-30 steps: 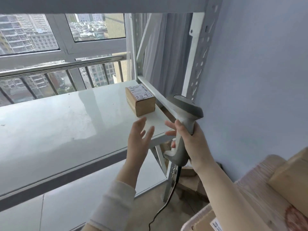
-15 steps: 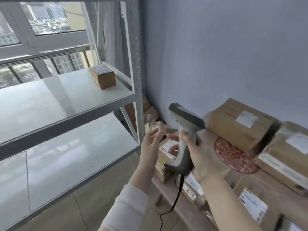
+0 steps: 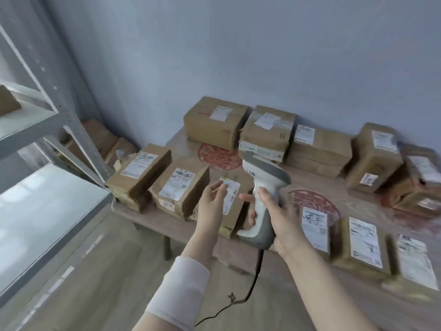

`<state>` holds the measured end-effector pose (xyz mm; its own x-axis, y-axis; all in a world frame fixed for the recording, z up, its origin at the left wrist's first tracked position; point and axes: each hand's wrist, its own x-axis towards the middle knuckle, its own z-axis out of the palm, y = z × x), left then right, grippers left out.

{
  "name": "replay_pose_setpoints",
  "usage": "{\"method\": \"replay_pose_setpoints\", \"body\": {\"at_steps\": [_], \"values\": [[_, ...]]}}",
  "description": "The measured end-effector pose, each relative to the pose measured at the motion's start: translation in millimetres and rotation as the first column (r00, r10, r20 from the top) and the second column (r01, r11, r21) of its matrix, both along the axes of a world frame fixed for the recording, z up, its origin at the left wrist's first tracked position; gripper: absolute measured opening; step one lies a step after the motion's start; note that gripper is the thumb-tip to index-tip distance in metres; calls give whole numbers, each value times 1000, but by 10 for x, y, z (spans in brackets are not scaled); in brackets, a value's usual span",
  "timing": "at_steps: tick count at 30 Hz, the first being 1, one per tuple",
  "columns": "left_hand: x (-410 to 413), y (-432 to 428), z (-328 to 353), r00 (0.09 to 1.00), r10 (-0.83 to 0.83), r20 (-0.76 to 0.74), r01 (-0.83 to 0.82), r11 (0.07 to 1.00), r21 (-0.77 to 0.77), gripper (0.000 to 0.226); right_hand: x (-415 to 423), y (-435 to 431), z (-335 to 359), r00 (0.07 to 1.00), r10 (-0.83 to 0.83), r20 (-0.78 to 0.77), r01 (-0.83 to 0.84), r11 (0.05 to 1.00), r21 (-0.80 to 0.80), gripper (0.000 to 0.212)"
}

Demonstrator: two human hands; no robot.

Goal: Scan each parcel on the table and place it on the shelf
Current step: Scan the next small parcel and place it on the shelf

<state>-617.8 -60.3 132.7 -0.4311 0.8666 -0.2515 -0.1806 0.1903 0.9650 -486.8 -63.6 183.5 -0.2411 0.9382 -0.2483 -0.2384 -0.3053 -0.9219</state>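
Right hand (image 3: 274, 218): fingers curled round the handle of a white-and-grey barcode scanner (image 3: 262, 185), held upright above the table's near edge.
Left hand (image 3: 212, 199): empty, fingers loosely bent, raised before the white label of a brown parcel (image 3: 232, 204) just left of the scanner; contact cannot be told.
Table (image 3: 315, 182): wooden top stamped with round red seals, carrying labelled cardboard boxes (image 3: 267, 132), one row against the blue-grey wall (image 3: 238, 56), more along the front.
Shelf (image 3: 47, 201): grey metal rack at left with white boards; a small brown box (image 3: 7, 103) sits on the upper board, cut by the frame.
Cable (image 3: 253, 283): black, hanging from the scanner's base.
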Motion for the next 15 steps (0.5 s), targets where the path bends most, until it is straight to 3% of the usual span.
{"method": "replay_pose_setpoints", "body": {"at_steps": [9,15], "values": [[2627,-43,-145,965,-260,8,260,964,-55,27,2368,-298,-113,976,-220,10,220,975,-20,16],[3753,47,-185,904,-424,-60,415,901,-124,39,3565,-374,-196,928,-371,42,372,928,-31,14]]}}
